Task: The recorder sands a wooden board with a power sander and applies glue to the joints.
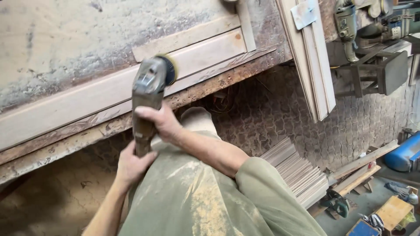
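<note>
Both my hands grip a grey angle sander (148, 85). My right hand (161, 121) wraps the middle of its body. My left hand (130, 164) holds the rear end of the handle. The sander's round yellow pad (171, 69) presses against a long pale wooden board (87, 98) lying on a dusty workbench (57, 39). Sawdust covers my green clothing (205, 196).
Wooden strips (315, 65) lean off the bench's right end. A stack of thin slats (299, 172) lies on the patterned floor. A second power tool (346, 26) hangs at the top right, a blue tank (404, 155) sits at the right, and a yellow stool (393, 212) stands below.
</note>
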